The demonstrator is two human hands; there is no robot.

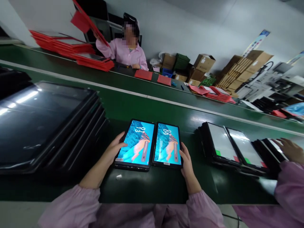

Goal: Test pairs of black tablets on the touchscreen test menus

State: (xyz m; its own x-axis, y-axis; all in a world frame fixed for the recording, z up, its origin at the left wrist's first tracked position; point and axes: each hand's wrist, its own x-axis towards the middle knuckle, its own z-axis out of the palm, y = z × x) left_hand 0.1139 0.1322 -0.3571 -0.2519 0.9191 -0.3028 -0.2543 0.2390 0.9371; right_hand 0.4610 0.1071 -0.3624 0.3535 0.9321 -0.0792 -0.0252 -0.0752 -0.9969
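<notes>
Two lit tablets lie side by side on the green bench (133,186), their blue and orange screens facing up. My left hand (112,150) grips the outer edge of the left tablet (136,142), thumb on its front, fingers hidden beside and below it. This tablet seems to rest on another dark slab. The right tablet (167,144) has my right hand (186,158) on its outer edge, thumb against the side. The tablets' inner edges nearly touch. A small white scrap (118,177) lies in front of the left tablet.
A tall stack of large dark panels (47,117) stands at the left. Stacked tablets with white screens (223,141) lie at the right, near another person's hand (291,150). Across the bench a person in pink (127,55) holds a red sheet, beside red folders (68,47).
</notes>
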